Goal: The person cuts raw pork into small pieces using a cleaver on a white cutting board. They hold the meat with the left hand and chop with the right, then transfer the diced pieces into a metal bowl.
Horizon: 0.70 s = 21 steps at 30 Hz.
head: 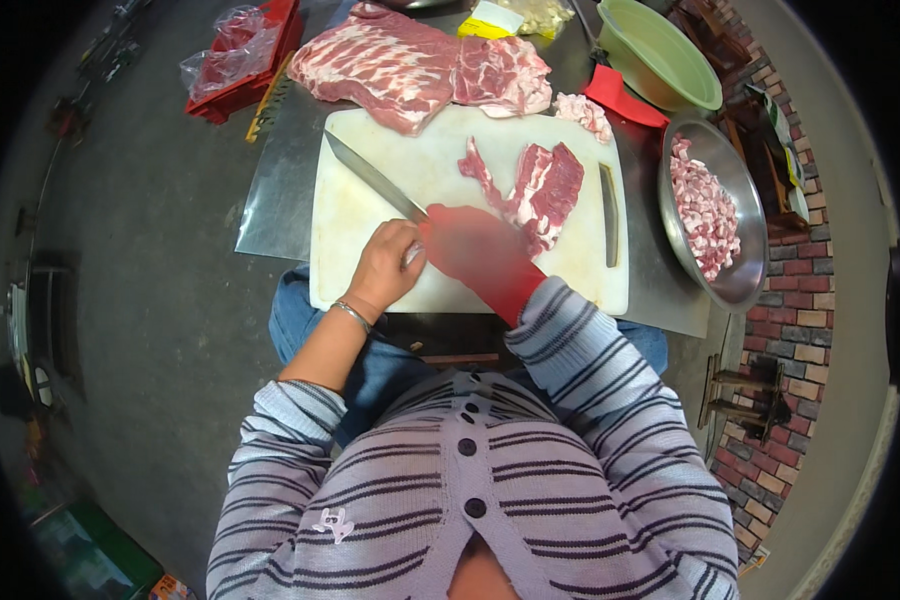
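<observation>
My right hand (476,244), in a red glove, grips a long knife at the handle end. The steel knife blade (371,176) points to the far left over a white plastic cutting board (367,281). My bare left hand (388,264) is curled beside the glove, at the near part of the board. Something small and pale shows by its thumb; I cannot tell whether it is held. Past the glove lies a cut piece of raw meat (551,184) with a thin strip (478,166) of meat to its left. A large slab of raw ribbed meat (386,64) overlaps the board's far edge.
On the right stands a steel bowl (754,247) with diced meat (705,210). Behind it are a red cloth-like item (624,97) and a green plastic basin (656,56). Fatty trimmings (583,116) lie near the board's far right corner. A red crate (281,56) with clear plastic bags (232,52) stands far left.
</observation>
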Tool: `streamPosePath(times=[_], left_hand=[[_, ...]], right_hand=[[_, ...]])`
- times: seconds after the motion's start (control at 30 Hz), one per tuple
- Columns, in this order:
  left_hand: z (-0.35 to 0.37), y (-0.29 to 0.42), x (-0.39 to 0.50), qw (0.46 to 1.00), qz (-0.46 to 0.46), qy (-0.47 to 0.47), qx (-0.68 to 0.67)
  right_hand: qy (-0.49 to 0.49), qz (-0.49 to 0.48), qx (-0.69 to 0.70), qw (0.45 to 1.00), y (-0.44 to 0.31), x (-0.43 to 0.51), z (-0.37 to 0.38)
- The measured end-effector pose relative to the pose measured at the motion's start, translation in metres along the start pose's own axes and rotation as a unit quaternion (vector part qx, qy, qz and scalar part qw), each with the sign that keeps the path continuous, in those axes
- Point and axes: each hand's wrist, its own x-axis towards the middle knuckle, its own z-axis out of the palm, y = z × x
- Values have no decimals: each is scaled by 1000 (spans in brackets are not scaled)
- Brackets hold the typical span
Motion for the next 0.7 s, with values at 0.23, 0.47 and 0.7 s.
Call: streamPosePath(times=[0.23,0.47,0.7], left_hand=[[-11,0,-18,999,-18,45,-6],[-5,-6,-17,999,16,18,24],[-7,1,-13,998,-1,-3,57]], right_hand=[[-104,115,-22,988,-2,-42,-52],[-137,65,-4,988,-22,-54,-56],[-43,17,82,996,-16,-8,-6]])
